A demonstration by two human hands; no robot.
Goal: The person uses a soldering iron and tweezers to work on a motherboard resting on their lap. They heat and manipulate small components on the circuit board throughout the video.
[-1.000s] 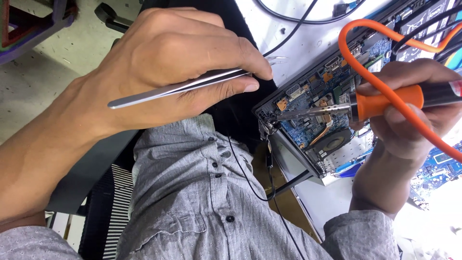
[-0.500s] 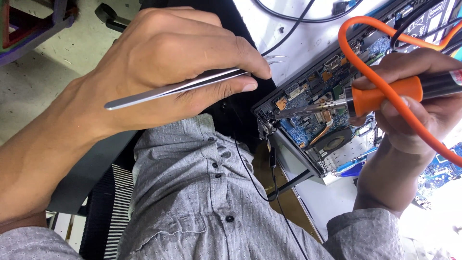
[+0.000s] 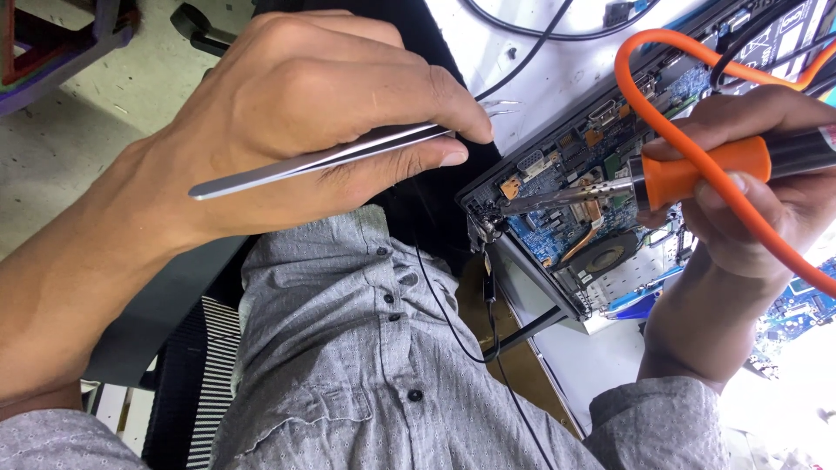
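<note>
My left hand (image 3: 322, 113) grips a pair of silver tweezers (image 3: 322, 161), whose points reach toward the white bench top near the open laptop. My right hand (image 3: 758, 218) holds a soldering iron (image 3: 705, 170) by its orange grip. The metal tip (image 3: 540, 202) of the soldering iron lies over the near corner of the laptop's exposed blue circuit board (image 3: 566, 157). An orange cable (image 3: 627, 96) loops from the iron over the board. A round black fan (image 3: 601, 257) sits in the laptop beside my right hand.
My grey buttoned shirt (image 3: 348, 365) fills the lower middle. A thin black cable (image 3: 453, 322) hangs from the laptop's corner across it. The white bench (image 3: 540, 78) carries another black cable at the top. More blue boards (image 3: 801, 305) lie at the right edge.
My right hand and the soldering iron have drifted slightly upward, with the tip staying at the board's corner. My left hand with the tweezers has barely moved.
</note>
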